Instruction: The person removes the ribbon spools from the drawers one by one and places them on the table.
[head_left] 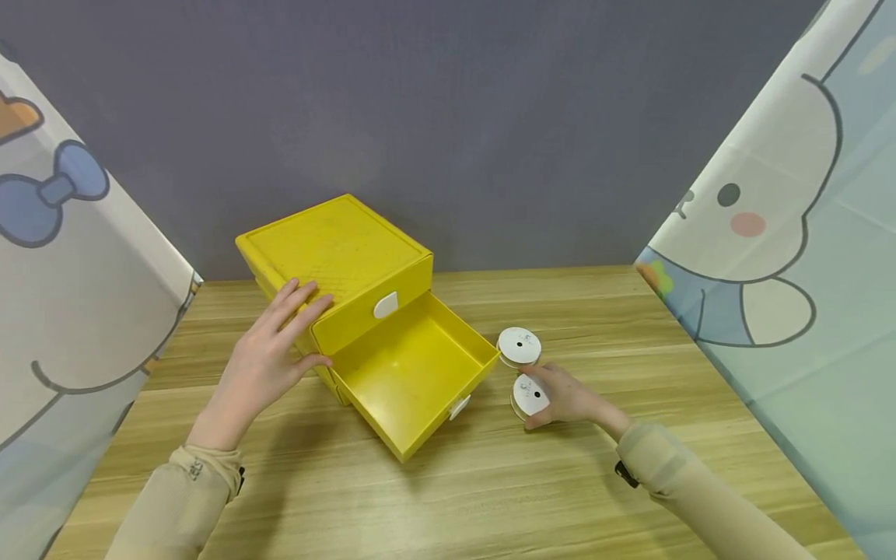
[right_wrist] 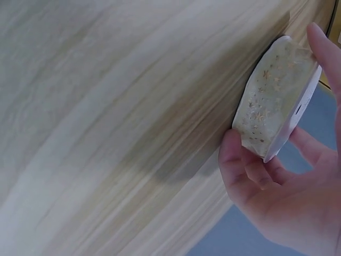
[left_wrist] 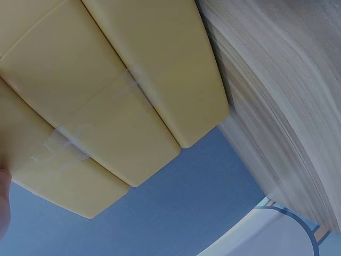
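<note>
Got my right fingers (right_wrist: 233, 153) round a white spool (head_left: 530, 395), right of centre; left hand (head_left: 262, 359) splayed on the yellow drawer box (head_left: 343, 253), centre-left.

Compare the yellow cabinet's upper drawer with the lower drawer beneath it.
The upper drawer is shut, while the lower drawer is pulled out. The upper drawer's inside is hidden; the lower drawer's floor and inner walls show. Both are yellow, each with a white handle.

Wood-grained tabletop (head_left: 448, 513), yellow drawer unit (head_left: 343, 245) on it, white-faced spool (head_left: 519, 351) lying flat, second spool (head_left: 527, 393) just beside.
</note>
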A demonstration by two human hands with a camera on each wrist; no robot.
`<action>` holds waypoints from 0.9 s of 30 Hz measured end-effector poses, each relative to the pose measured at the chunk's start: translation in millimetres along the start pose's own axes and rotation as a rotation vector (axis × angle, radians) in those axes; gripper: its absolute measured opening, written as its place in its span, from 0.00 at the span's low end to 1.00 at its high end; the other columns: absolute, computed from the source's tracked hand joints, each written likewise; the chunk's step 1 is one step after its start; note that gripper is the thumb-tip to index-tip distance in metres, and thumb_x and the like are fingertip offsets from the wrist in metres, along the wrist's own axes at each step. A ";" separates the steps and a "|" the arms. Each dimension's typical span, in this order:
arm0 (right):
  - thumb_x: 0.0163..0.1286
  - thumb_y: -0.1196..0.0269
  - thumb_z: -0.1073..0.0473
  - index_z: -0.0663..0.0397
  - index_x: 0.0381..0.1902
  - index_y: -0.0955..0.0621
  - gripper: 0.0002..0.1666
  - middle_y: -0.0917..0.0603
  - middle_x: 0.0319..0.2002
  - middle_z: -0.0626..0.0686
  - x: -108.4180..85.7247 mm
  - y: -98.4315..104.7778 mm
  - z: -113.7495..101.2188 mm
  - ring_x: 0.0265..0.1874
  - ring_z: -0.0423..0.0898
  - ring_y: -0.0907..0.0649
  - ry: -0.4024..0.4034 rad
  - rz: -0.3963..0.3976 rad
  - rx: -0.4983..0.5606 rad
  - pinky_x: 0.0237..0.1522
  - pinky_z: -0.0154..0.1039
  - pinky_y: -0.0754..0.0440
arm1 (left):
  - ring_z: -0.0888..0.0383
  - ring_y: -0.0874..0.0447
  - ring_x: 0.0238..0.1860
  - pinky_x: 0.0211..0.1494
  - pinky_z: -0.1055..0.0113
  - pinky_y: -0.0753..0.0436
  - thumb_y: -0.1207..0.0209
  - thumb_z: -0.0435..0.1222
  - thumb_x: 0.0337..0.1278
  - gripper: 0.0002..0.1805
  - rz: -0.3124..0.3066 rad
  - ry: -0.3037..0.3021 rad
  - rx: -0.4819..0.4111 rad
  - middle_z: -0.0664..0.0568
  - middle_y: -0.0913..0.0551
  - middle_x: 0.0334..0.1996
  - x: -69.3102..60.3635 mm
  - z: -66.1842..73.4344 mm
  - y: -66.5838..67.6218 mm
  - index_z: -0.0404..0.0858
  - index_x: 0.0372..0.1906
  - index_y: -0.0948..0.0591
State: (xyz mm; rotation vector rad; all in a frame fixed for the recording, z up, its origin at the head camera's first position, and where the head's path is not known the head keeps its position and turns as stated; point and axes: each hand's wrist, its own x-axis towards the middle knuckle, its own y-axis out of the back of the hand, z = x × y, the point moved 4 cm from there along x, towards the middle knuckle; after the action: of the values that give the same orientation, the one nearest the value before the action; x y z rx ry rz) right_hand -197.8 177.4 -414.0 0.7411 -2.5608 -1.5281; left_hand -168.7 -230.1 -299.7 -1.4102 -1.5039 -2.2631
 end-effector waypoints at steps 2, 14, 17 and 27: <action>0.41 0.21 0.50 0.63 0.67 0.33 0.58 0.28 0.56 0.70 -0.1 -0.3 -0.2 0.53 0.61 0.25 0.000 0.001 0.000 0.54 0.62 0.22 | 0.42 0.36 0.70 0.51 0.48 0.16 0.20 0.30 0.15 0.53 0.001 0.001 0.000 0.42 0.29 0.66 -0.4 0.0 0.0 0.39 0.64 0.27; 0.41 0.21 0.48 0.63 0.67 0.33 0.58 0.27 0.57 0.69 -1.4 -1.3 1.5 0.53 0.60 0.25 0.025 0.032 -0.004 0.54 0.60 0.22 | 0.42 0.36 0.70 0.52 0.47 0.17 0.20 0.30 0.15 0.54 0.000 -0.001 -0.001 0.42 0.29 0.66 -0.5 -0.6 -0.7 0.40 0.65 0.27; 0.41 0.21 0.48 0.63 0.67 0.33 0.58 0.27 0.57 0.69 -1.7 -1.7 3.0 0.53 0.60 0.25 0.035 0.043 0.003 0.53 0.60 0.21 | 0.42 0.36 0.70 0.51 0.47 0.16 0.20 0.30 0.15 0.53 0.001 -0.002 -0.001 0.41 0.29 0.66 -0.4 -0.4 -0.5 0.40 0.64 0.27; 0.42 0.21 0.47 0.61 0.68 0.33 0.58 0.29 0.59 0.69 -1.4 -3.6 7.9 0.55 0.61 0.27 0.040 0.050 0.047 0.54 0.61 0.23 | 0.42 0.35 0.70 0.53 0.48 0.17 0.20 0.31 0.15 0.53 0.012 -0.006 -0.007 0.42 0.28 0.66 0.6 0.6 0.2 0.40 0.64 0.27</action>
State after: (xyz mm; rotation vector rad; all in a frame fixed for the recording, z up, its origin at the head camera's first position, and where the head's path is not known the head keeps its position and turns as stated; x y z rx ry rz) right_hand -197.5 183.0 -420.8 0.6993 -2.5748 -1.4286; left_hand -168.6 -229.6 -299.1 -1.4254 -1.4868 -2.2608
